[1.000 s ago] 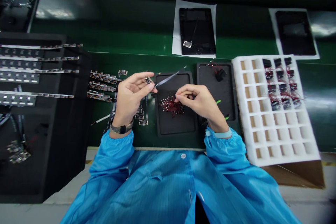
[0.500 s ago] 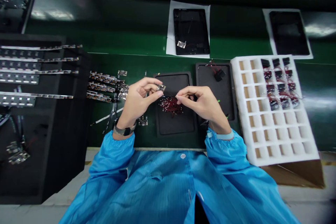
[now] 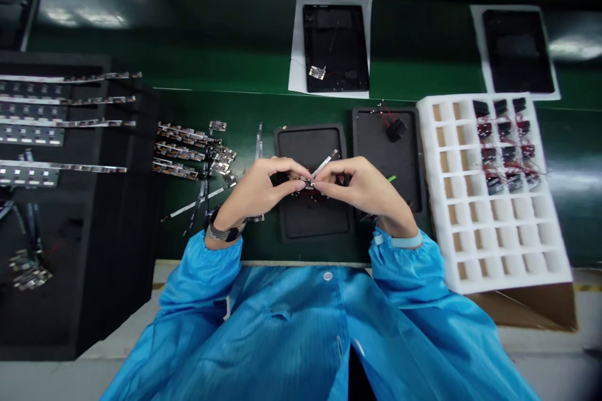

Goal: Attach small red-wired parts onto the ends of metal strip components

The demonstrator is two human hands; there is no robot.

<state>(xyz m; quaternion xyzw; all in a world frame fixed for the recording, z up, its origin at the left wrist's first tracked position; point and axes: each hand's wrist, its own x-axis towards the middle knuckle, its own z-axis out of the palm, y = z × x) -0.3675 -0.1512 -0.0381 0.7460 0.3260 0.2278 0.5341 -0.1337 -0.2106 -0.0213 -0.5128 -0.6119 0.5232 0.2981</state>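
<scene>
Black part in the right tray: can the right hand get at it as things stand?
Probably yes: nothing covers the black part, and the right hand is close by, though busy at a small board.

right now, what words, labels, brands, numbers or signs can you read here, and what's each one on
None: no text can be read on anything in view.
Held board and its pale strip: any print is too small and blurred.
Loose boards: pale marks, too small to read.
Black panel on white paper: faint marks on its top edge, too small to read.
White foam tray: no lettering shows.
</scene>
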